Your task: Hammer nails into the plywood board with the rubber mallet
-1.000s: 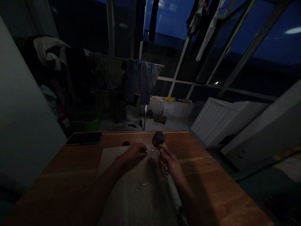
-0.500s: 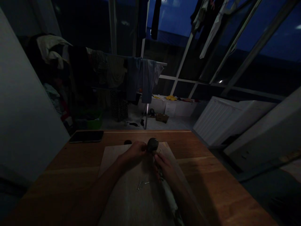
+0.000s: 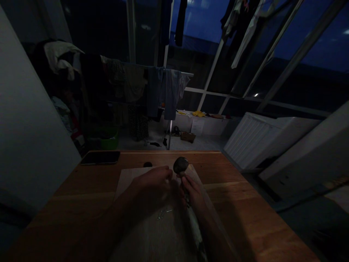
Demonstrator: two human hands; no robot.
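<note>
A hammer-like tool [image 3: 181, 166] with a dark rounded head and a long, worn pale handle is in my right hand [image 3: 193, 189]. My right fingers wrap the handle just below the head, and the handle runs back along my forearm. Just left of the tool's head, and apart from it, my left hand [image 3: 156, 178] is closed with its fingers curled; whatever may be between them is too dark to make out. Both hands are above a pale wooden board [image 3: 152, 233]. Several thin, shiny nail-like pieces [image 3: 164, 213] lie on it.
The board lies on a wooden table [image 3: 240, 203]. A small dark round object [image 3: 147, 164] sits by the board's far edge, and a phone [image 3: 100, 158] lies at the table's far left. Beyond stand a clothes rack [image 3: 170, 94] and a green basket [image 3: 109, 141].
My left hand has drawn away from the tool's head and turned, its fingers now lower. The tool's head has tilted and shifted slightly right in my right hand.
</note>
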